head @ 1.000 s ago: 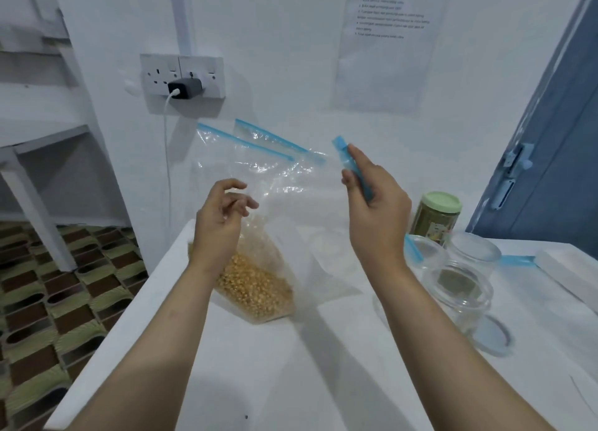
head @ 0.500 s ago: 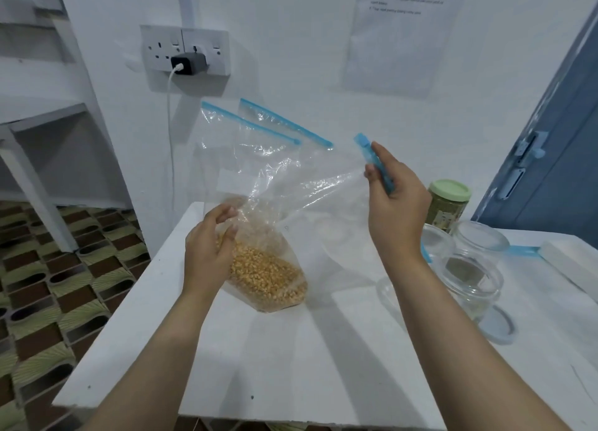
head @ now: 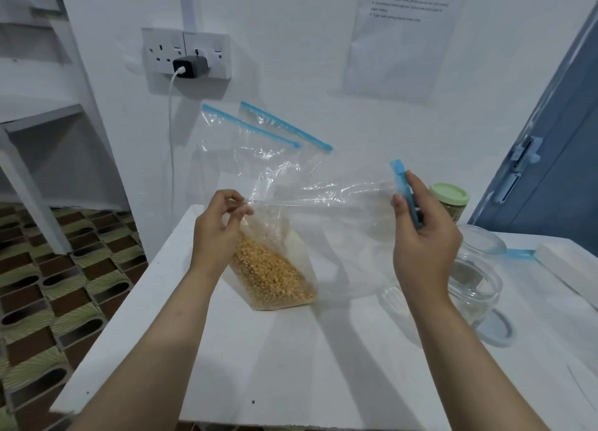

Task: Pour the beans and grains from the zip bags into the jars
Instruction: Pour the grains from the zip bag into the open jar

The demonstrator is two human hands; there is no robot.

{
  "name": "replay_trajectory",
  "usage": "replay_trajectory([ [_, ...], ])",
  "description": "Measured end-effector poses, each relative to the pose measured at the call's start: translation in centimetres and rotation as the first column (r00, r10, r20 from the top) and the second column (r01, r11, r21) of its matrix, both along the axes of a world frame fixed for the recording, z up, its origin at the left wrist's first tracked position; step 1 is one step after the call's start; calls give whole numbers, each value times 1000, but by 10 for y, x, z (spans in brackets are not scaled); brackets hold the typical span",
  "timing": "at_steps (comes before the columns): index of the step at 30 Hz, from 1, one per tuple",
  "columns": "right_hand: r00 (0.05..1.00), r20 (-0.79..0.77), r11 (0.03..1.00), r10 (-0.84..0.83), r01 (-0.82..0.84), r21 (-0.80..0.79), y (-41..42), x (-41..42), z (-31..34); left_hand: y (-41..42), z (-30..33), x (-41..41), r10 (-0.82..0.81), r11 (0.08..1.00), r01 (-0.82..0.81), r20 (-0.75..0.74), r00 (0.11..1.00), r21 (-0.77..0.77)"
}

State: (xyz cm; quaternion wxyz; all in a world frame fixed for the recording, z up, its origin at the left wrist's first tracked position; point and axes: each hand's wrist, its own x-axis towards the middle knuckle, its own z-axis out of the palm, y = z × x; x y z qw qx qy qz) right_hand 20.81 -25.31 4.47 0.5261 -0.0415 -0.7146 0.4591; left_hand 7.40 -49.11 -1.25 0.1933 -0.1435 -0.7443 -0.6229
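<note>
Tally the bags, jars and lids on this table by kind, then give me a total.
Zip bags: 3, the grain bag and two wall bags
Green-lidded jar: 1
Clear glass jars: 2
Loose lid: 1
Total: 7
Not counted: the blue strip far right, too unclear to tell.

A black charger (head: 189, 67) sits plugged into the wall socket (head: 186, 53).

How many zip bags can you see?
4, perhaps more hidden. One with yellow grains, held by both hands; two empty ones leaning on the wall, the front and the back; a blue strip by the jars suggests a fourth.
</note>
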Motion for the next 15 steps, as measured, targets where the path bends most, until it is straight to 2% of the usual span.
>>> replay_trajectory([
  [4, 1000, -3, 1000, -11, 11, 0, 2, -1, 0, 0, -16, 0, 25, 992, -37, -95, 995, -121],
  [6, 1000, 2, 1000, -11, 11, 5, 4, -3, 1, -4, -27, 1, 35, 988, -47, -81, 996, -147],
  [9, 1000, 5, 1000, -3, 3, 6, 6, -8, 4, -12, -43, 2, 13, 999, -13, 7, 1000, -30],
  [11, 1000, 4, 1000, 6, -7, 16, 7, -11, 6, -15, -49, 3, 44, 997, -47, 50, 998, 62],
  [15, 1000, -10, 1000, 17, -17, 23, 5, -14, 7, -20, -45, 4, 119, 981, -132, 98, 988, 139],
])
